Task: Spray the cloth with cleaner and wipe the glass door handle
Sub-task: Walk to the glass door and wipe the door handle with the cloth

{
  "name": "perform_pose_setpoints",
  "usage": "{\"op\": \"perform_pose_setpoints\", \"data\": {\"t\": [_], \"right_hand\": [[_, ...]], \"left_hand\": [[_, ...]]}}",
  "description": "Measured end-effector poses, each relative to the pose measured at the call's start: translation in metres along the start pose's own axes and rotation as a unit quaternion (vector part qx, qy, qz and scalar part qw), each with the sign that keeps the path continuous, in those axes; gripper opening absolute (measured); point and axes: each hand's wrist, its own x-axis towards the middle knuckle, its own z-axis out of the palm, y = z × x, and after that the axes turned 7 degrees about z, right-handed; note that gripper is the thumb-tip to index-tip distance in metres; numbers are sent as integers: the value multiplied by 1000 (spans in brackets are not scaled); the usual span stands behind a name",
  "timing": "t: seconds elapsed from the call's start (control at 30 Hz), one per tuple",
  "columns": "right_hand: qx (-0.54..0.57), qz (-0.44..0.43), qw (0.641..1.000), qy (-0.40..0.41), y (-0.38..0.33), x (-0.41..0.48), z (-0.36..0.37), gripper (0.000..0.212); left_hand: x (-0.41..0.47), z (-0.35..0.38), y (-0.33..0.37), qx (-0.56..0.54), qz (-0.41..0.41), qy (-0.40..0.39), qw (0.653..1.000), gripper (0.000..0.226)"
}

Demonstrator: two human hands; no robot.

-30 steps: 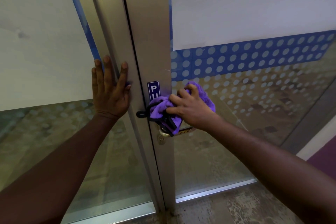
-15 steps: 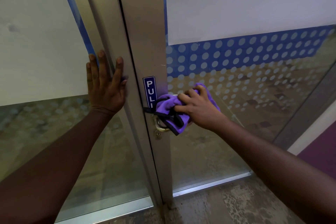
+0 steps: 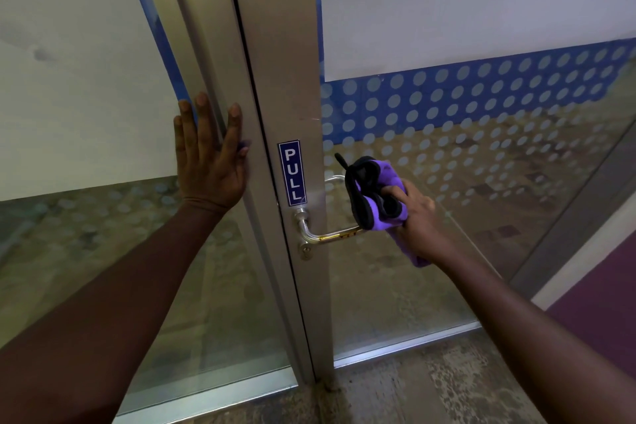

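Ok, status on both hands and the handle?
Left hand flat on door frame. Right hand gripping purple cloth at handle tip. Handle mostly bare. Nothing blocking.

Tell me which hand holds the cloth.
The right hand grips the purple cloth by the handle; the left hand lies flat on the frame.

Brightness: we see soft, even indoor light, rather dim low in the frame.
Glare: a pale sheen runs along the handle (image 3: 330, 234) left of the grip, and faint reflections cloud the glass (image 3: 481, 155) beyond it.
Shadows: we find the forearms dark, with little detail.
Distortion: the frame (image 3: 275, 45) above the grip leans and bows toward the edges.
Focus: we read the sign (image 3: 292, 171) sharply; the cloth (image 3: 378, 196) looks slightly soft.
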Motion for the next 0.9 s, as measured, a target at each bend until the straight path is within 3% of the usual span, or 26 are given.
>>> {"op": "perform_pose_setpoints", "data": {"t": [0.27,0.37,0.47,0.67,0.8,0.9], "right_hand": [[146,69,987,-11,5,-5,13,48],[209,73,975,1,-4,-8,13,38],[277,78,958,20,-7,-12,21,50],[281,114,952,46,-13,-21,48,67],[320,132,935,82,-30,-29,58,57],[345,140,919,133,-47,-36,65,62]], "left_hand": [[0,0,0,5,2,4,1000,59],[1,-1,1,2,4,3,1000,59],[1,-1,1,10,8,7,1000,58],[1,-2,2,17,3,0,1000,59],[1,-2,3,20,4,3,1000,60],[3,-3,3,30,10,1,1000,62]]}}
